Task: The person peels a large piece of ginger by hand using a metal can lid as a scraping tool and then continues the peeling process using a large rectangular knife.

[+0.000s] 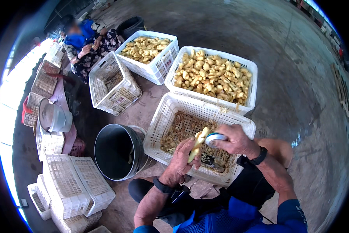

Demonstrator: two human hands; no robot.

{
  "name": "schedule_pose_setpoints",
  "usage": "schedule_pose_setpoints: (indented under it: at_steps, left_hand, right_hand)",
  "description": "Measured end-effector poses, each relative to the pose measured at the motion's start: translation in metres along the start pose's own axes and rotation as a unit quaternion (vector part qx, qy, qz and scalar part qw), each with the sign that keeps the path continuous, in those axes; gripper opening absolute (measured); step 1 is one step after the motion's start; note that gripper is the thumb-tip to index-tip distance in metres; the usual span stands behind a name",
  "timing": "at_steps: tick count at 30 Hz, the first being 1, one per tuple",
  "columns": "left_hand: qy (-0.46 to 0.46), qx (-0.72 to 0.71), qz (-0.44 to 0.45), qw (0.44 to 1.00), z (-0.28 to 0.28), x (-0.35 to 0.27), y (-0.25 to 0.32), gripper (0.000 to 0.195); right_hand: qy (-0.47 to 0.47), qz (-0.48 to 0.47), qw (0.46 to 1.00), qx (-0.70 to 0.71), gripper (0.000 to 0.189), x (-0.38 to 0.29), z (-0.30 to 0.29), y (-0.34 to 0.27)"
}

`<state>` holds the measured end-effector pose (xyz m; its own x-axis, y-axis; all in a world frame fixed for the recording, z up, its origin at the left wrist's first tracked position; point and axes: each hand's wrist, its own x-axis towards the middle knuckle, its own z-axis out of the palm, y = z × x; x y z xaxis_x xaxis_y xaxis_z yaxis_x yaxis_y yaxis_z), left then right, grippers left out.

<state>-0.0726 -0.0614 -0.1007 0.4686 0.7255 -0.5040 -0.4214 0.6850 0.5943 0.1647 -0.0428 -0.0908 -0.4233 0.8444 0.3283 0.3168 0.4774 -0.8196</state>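
My left hand point(181, 155) grips a pale yellow piece of ginger root point(200, 140), tilted upward over a white perforated plastic crate point(155, 134). In my right hand point(235, 139) is a small round white tool with a green rim point(215, 139), close beside the ginger; its working face is turned from view, and I cannot tell whether it touches the root. Brown shreds of peel point(181, 125) cover much of the crate's bottom. A dark flat object point(208, 159) lies among the scraps below my hands, partly hidden.
Beyond stands a crate heaped with ginger point(215, 77), with another full one point(145, 49) farther left. A black bucket point(113, 153) is left of my crate. A tilted crate point(114, 87) and stacked crates point(75, 186) lie leftward. Another person point(87, 43) sits at upper left.
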Motion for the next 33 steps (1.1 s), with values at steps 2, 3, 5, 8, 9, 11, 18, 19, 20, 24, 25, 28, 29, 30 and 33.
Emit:
schedule_pose_setpoints:
  at_steps: [2,3,5,8,9,11,18,19,20,24,25,28,29,30,33]
  left_hand:
    - [-0.005,0.015,-0.008,1.0,0.007,0.001,0.001,0.042]
    - [-0.02,0.018,-0.008,1.0,0.003,0.001,0.001,0.041]
    - [-0.041,0.018,-0.01,0.999,-0.003,-0.004,0.006,0.041]
    - [-0.034,0.042,-0.005,0.999,-0.001,-0.011,0.01,0.04]
    - [-0.024,0.043,-0.001,0.999,-0.001,-0.011,0.008,0.04]
    - [-0.028,0.063,0.006,0.998,-0.003,-0.004,0.0,0.04]
    - [-0.014,0.077,0.013,0.997,-0.001,-0.004,0.001,0.042]
    - [-0.012,0.08,0.007,0.997,-0.001,-0.007,0.001,0.042]
    - [-0.006,0.084,0.004,0.996,-0.001,-0.009,0.002,0.042]
    - [0.0,0.078,0.016,0.997,0.004,-0.003,0.0,0.042]
    - [0.009,0.082,0.019,0.996,0.004,-0.002,-0.004,0.042]
    - [0.019,0.092,0.031,0.995,0.001,0.0,-0.004,0.041]
    - [0.02,0.093,0.038,0.995,0.0,0.0,-0.003,0.041]
    - [0.022,0.1,0.037,0.994,0.001,-0.002,-0.003,0.041]
    - [0.029,0.111,0.033,0.993,-0.001,-0.01,0.0,0.042]
  right_hand:
    - [-0.008,0.001,1.0,0.013,0.022,0.007,0.004,-0.008]
    - [-0.003,0.015,1.0,0.017,0.022,0.006,0.005,-0.006]
    - [0.012,0.032,0.999,-0.003,0.022,0.01,-0.008,-0.01]
    - [0.121,0.043,0.991,-0.028,0.026,0.01,-0.04,0.004]
    - [0.071,0.031,0.996,-0.054,0.026,0.008,-0.043,-0.004]
    - [0.041,0.032,0.998,0.026,0.022,0.004,-0.019,-0.011]
    - [0.042,0.051,0.998,0.001,0.021,0.011,-0.013,-0.007]
    - [0.065,0.081,0.995,0.011,0.022,0.006,-0.02,-0.007]
    - [0.094,0.085,0.992,0.008,0.02,0.009,-0.033,-0.003]
    - [0.048,0.013,0.999,0.021,0.018,0.003,-0.018,-0.011]
    - [-0.001,0.024,0.999,0.025,0.02,0.004,-0.007,-0.012]
    - [-0.003,0.023,1.0,0.001,0.018,0.009,0.007,-0.015]
    - [0.019,0.022,0.999,-0.017,0.018,0.009,0.005,-0.014]
    - [0.041,0.022,0.998,-0.035,0.018,0.007,0.0,-0.011]
    - [0.08,0.05,0.996,-0.006,0.017,0.007,-0.022,-0.009]
